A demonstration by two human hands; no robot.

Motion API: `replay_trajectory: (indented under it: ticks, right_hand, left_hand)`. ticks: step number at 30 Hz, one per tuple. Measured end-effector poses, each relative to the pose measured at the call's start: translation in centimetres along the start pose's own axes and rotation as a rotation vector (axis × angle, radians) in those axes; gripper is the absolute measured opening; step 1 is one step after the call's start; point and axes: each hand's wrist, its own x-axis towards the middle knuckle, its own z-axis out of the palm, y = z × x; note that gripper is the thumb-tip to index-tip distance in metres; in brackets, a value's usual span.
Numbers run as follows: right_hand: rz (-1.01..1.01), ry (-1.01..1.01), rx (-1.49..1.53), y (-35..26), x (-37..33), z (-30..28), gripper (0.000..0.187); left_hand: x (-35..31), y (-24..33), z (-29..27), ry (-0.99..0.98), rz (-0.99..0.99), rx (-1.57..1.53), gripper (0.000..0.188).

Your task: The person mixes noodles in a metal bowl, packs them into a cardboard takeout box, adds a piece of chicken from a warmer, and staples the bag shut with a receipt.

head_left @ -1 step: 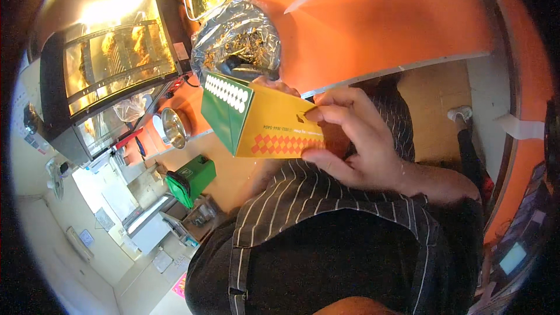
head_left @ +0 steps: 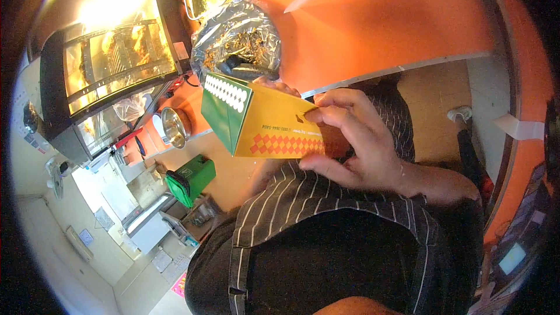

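Note:
A yellow and green cardboard box (head_left: 277,122) is held in front of my apron, lying tilted over the edge of the orange counter. Its green face, with rows of white dots, points left; its yellow side carries a red diamond pattern. My right hand (head_left: 361,140) grips the box's right end, thumb along the lower edge and fingers bent over the upper part. Only a few fingertips of my left hand (head_left: 281,86) show, curled over the box's far edge; the rest of that hand is behind the box.
Beyond the box, a foil-lined bowl (head_left: 256,23) on the orange counter (head_left: 373,29) holds brown crumbly food and a dark-handled utensil. A glass tray (head_left: 189,0) of greenish food stands behind it. At left are a lit glass food cabinet (head_left: 116,61), a steel bowl (head_left: 175,125) and a green bin (head_left: 198,178).

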Motion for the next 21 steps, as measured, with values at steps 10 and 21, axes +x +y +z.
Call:
replay_trajectory:
  ticks: [10,21]
  right_hand:
    - [-0.04,0.076,-0.024,0.3,-0.8,0.1,0.061]
    - [0.006,-0.037,-0.073,-0.5,-1.0,-0.4,0.062]
  left_hand:
    - [-1.2,-1.0,0.0,-0.012,-0.031,0.011,0.048]
    - [-1.8,-1.1,-0.5,-0.073,-0.066,0.028,0.056]
